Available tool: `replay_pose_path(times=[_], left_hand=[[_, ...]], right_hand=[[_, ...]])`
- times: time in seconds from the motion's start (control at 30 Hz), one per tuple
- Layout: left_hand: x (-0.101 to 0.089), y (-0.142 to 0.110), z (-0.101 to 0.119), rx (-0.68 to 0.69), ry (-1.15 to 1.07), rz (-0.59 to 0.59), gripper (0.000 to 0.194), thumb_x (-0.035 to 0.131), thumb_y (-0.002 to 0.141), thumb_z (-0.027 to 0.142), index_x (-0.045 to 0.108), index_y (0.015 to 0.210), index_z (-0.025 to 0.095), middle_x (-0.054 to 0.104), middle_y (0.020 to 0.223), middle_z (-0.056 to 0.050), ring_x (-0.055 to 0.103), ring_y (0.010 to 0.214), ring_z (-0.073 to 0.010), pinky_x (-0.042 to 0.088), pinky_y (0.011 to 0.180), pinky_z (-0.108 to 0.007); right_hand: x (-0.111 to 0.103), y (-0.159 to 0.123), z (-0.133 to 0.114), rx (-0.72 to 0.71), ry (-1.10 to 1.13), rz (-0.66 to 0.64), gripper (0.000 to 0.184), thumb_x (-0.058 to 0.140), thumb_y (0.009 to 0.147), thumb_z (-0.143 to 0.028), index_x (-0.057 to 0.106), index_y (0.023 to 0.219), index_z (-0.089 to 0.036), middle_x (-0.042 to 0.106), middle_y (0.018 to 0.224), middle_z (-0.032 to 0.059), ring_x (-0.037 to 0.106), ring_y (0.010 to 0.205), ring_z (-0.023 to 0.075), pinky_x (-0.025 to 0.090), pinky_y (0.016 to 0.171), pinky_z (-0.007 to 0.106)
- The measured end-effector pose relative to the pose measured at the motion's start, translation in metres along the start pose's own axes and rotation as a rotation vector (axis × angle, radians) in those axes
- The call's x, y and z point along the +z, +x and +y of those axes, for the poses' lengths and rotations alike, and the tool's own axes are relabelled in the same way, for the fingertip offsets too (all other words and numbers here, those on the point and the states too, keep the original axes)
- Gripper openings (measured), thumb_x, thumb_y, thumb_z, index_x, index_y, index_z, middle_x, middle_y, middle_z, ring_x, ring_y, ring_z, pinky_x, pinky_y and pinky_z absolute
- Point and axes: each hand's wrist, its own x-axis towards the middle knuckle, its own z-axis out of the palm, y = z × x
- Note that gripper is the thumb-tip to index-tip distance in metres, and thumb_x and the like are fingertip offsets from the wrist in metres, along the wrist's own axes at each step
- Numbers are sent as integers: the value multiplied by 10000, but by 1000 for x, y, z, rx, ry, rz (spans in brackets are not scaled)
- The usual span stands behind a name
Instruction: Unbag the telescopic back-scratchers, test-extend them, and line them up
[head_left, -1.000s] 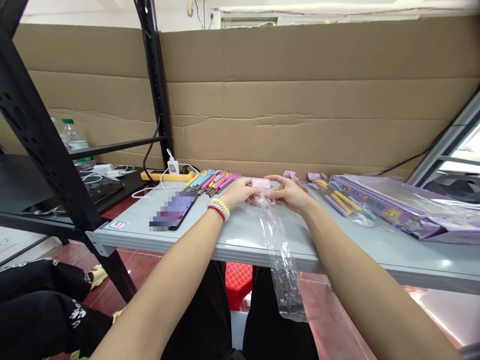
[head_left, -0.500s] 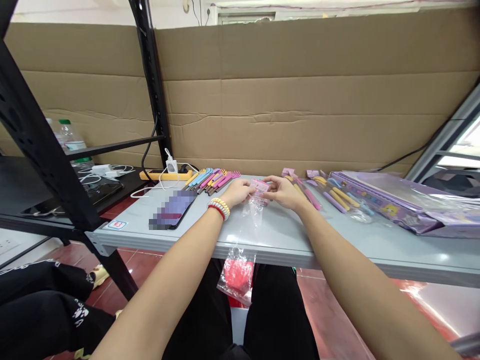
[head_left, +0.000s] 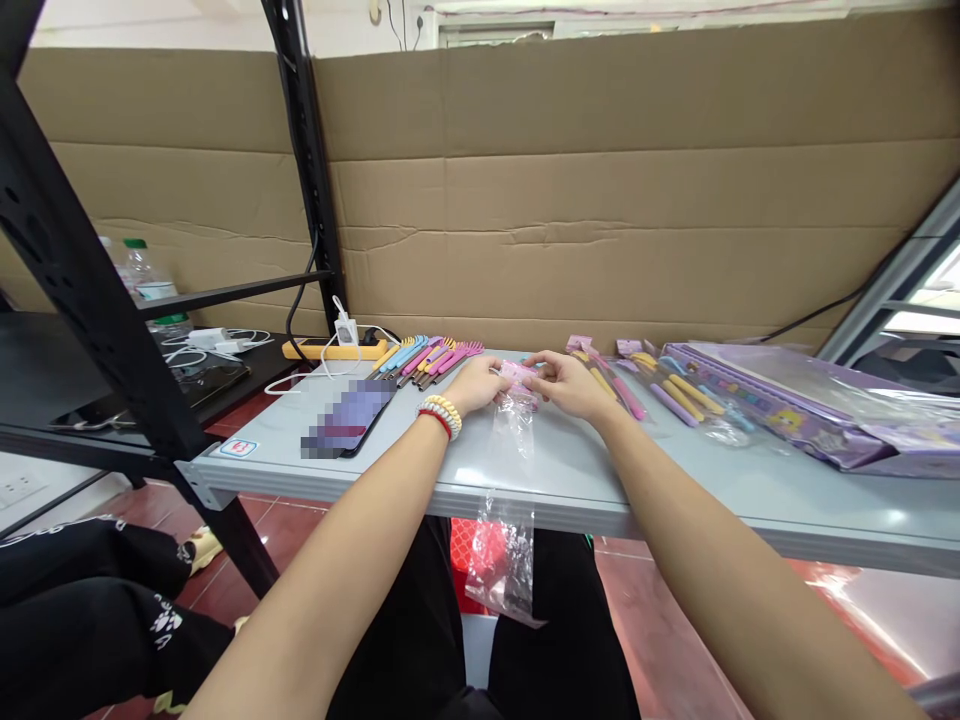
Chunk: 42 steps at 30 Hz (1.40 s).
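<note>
My left hand [head_left: 480, 385], with beaded bands on its wrist, pinches the left side of a pink printed header card [head_left: 517, 374]. On the card's right side, the fingers of my right hand [head_left: 570, 385] are closed too. A long clear plastic bag [head_left: 513, 435] runs down from the card and hangs over the table's front edge. It looks flat, with nothing I can make out inside. Just left of my left hand lie several fork-ended sticks [head_left: 427, 360] in yellow, blue and pink. Bagged coloured sticks [head_left: 611, 380] lie to the right of my right hand.
A phone [head_left: 349, 420] lies on the grey table [head_left: 262, 470], below a yellow power strip [head_left: 330, 351] with white cables. More bagged sticks [head_left: 679, 390] and a purple box [head_left: 810, 400] stand right. Below is a red basket [head_left: 463, 545]. Another person's legs [head_left: 90, 620] are at left.
The hanging lower end of the bag has swung right and straightened, showing more of the red basket beneath. My hands stay nearly in place, with slight finger shifts on the card.
</note>
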Motion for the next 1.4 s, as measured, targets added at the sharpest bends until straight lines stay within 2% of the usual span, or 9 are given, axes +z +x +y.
replay_pose_path(times=[0.2, 0.33, 0.43, 0.53, 0.63, 0.83, 1.03, 1.27, 1.4], left_hand=[[1, 6, -9, 28, 22, -45, 98, 571, 699, 111, 574, 795, 129, 539, 564, 16, 527, 524, -101, 354, 478, -209], [2, 4, -9, 26, -18, 8, 279, 596, 674, 100, 519, 938, 148, 578, 654, 9, 556, 575, -114, 375, 496, -214], [3, 4, -9, 79, -77, 61, 377, 571, 667, 63, 442, 1001, 181, 536, 631, 56, 510, 532, -91, 356, 490, -201], [3, 5, -10, 218, -43, 82, 273, 537, 661, 38, 471, 884, 180, 496, 625, 64, 471, 540, -74, 348, 512, -195], [3, 5, -9, 293, 36, 41, 198, 521, 665, 48, 549, 832, 152, 552, 714, 19, 505, 611, -87, 382, 559, -212], [3, 2, -6, 285, 87, 25, 458, 501, 677, 38, 590, 1120, 115, 591, 764, -10, 521, 632, -94, 420, 589, -222], [2, 3, -6, 258, 146, 32, 462, 527, 704, 66, 574, 1162, 92, 631, 868, -58, 560, 726, -119, 456, 662, -237], [2, 2, -7, 240, 209, 33, 460, 517, 694, 32, 581, 1146, 86, 653, 956, -94, 594, 833, -152, 474, 762, -265], [1, 1, -5, 245, 271, 45, 459, 524, 697, 37, 587, 1149, 88, 647, 1002, -105, 595, 868, -164, 472, 787, -267]], right_hand=[[0, -1, -8, 37, -93, 67, 266, 517, 767, -424, 566, 714, -168, 508, 516, -11, 447, 472, 114, 323, 488, 259], [-1, -2, -10, 50, -107, 63, 341, 484, 793, -469, 497, 604, -186, 502, 496, -7, 427, 473, 109, 316, 497, 256], [-2, -1, -7, 53, -115, 37, 388, 463, 809, -494, 463, 567, -191, 505, 485, -4, 429, 482, 108, 324, 513, 252], [-2, 1, -2, 56, -99, -2, 440, 433, 824, -534, 455, 552, -190, 518, 486, 5, 444, 487, 110, 343, 532, 253], [-2, 3, 3, 65, -45, -24, 505, 412, 812, -622, 443, 545, -195, 512, 466, 8, 450, 471, 113, 347, 519, 255], [1, 1, 0, 82, 33, -18, 570, 379, 774, -734, 430, 586, -198, 508, 473, 9, 461, 443, 113, 332, 476, 256], [2, -2, -3, 86, 51, 84, 438, 668, 664, -550, 446, 825, -209, 530, 534, -44, 462, 444, 110, 327, 453, 243], [-1, 2, 5, -4, 72, 182, 194, 591, 664, -309, 483, 786, -204, 549, 708, -24, 454, 525, 93, 367, 532, 258], [-3, 4, 8, -103, 108, 235, 130, 571, 633, -257, 532, 741, -195, 571, 827, 7, 472, 633, 111, 384, 623, 276]])
